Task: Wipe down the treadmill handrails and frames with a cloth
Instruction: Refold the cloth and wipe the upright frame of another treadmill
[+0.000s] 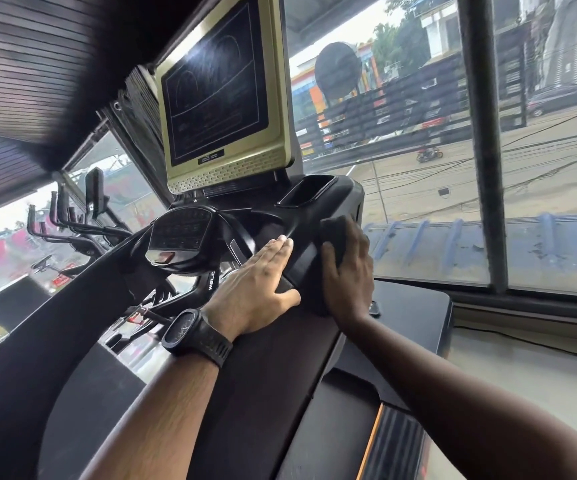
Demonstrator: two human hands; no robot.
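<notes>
The dark bunched cloth (336,233) sits against the right flank of the treadmill's black moulded plastic console housing (314,211), just below the oblong cup-holder recess (306,190). My right hand (349,282) holds it there, fingers (359,237) curled over its top and outer edge and thumb on the near side, so the cloth is clamped between palm and plastic. My left hand (255,285) lies flat on the sloping inner face of the same housing, its fingers (276,247) straight and together, thumb spread wide, holding nothing; I judge it is there to brace me. The step in hand, as I read it, is wiping that flank where it runs down into the broad dark side handrail (273,368) between my forearms. To do it well I would press evenly with the whole palm and draw the cloth toward me in long overlapping strokes along the contour, not scrub in spots. I would also wrap it round the outer edge, which I cannot see from here. I would mind the dark keypad pod (179,230) near the left hand and not lean on its buttons. A black wristwatch (193,336) rides my left wrist. Above stands the gold-framed dark screen (221,98), and to the right the big glass window (539,202) looks onto a street.
</notes>
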